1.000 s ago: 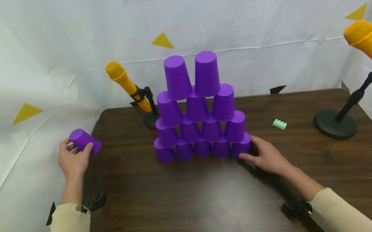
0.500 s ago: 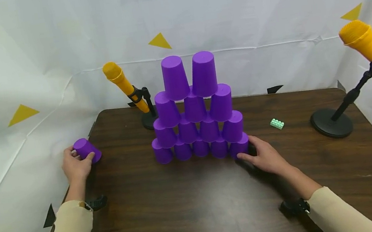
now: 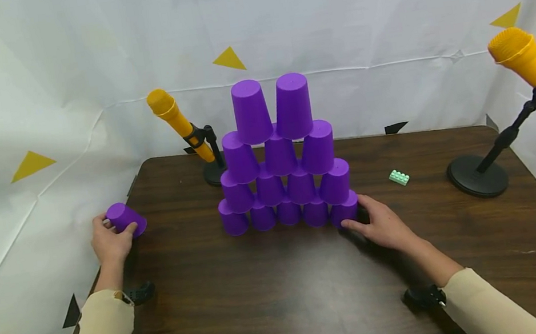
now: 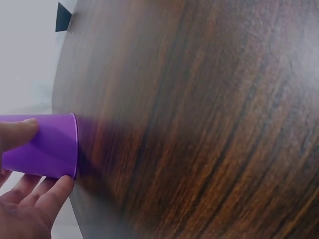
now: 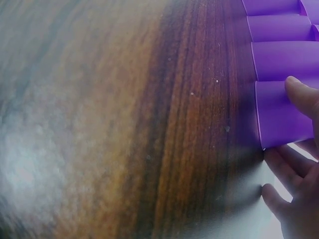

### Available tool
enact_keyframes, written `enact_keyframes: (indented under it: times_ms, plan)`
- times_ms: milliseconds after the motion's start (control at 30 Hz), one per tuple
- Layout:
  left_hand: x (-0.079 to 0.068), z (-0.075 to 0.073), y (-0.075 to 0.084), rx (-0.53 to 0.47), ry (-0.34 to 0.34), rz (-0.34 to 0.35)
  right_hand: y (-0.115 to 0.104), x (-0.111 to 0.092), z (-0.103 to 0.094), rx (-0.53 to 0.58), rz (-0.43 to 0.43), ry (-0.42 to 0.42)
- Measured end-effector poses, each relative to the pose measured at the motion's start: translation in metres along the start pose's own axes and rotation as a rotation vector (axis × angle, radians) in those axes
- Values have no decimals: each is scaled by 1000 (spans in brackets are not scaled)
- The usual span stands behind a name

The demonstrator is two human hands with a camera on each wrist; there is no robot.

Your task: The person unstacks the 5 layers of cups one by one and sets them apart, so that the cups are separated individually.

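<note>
My left hand (image 3: pixel 110 243) is at the left edge of the dark wooden table (image 3: pixel 288 302), fingers and thumb curled round a single purple cup (image 3: pixel 126 218). The cup is tipped on its side, open mouth facing right toward the pyramid. In the left wrist view the thumb (image 4: pixel 17 133) lies on top of that cup (image 4: pixel 45 144) and the fingertips curl beneath it; the cup's closed end runs off the frame, so I can't make that part out.

My right hand (image 3: pixel 386 225) is at the right foot of the cup pyramid (image 3: pixel 279 156), thumb and fingers wrapped round the bottom-right cup (image 3: pixel 344 212). From the head view the far fingers are hidden behind that cup. The right wrist view shows the thumb (image 5: pixel 301 94) pressed on the cup's wall (image 5: pixel 279 119), with the other fingers curled beside it and partly cut off by the frame edge.

The pyramid stands mid-table, five rows of upside-down cups with two on top. The lower rows overlap, so some cups show only in part.

A small green brick (image 3: pixel 399 177) lies to the right of the pyramid, well apart from my hand. One yellow microphone on a stand (image 3: pixel 178 125) sits behind the pyramid on the left; another (image 3: pixel 534 69) on the right is cut off by the frame edge.
</note>
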State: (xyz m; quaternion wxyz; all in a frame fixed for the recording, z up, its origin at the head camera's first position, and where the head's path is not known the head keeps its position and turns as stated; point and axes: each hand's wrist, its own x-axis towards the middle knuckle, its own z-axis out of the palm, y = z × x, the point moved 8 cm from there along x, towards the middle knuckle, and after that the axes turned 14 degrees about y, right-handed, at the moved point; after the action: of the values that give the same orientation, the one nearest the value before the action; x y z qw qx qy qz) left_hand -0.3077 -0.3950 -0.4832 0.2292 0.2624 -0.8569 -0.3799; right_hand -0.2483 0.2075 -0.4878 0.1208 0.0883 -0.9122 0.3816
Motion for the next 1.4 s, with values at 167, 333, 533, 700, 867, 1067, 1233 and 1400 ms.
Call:
enact_keyframes:
  times_ms: [167, 333, 533, 700, 867, 1067, 1233, 1400]
  plan:
    - [-1, 0, -3, -5, -12, -3, 0, 0, 0, 2, 6, -5]
    - [-2, -1, -5, -10, -15, -3, 1, 0, 1, 0, 5, -7]
    - [-2, -1, -8, -15, -30, -9, 1, 0, 1, -1, 0, -2]
    - [-2, -4, -7, -27, 3, -8, 1, 0, 0, 5, -4, 7]
    - [-2, -20, 10, -103, 155, -11, 0, -1, -1, 11, -4, 9]
    - [-18, -52, 79, -436, 427, 111, 0, -1, -1, 12, -18, 9]
    - [-62, -77, 186, -751, 426, 328, 1, -1, -1, 12, -22, 12]
    - [-102, -70, 275, -840, 123, 458, 0, 0, 0, 13, -26, 9]
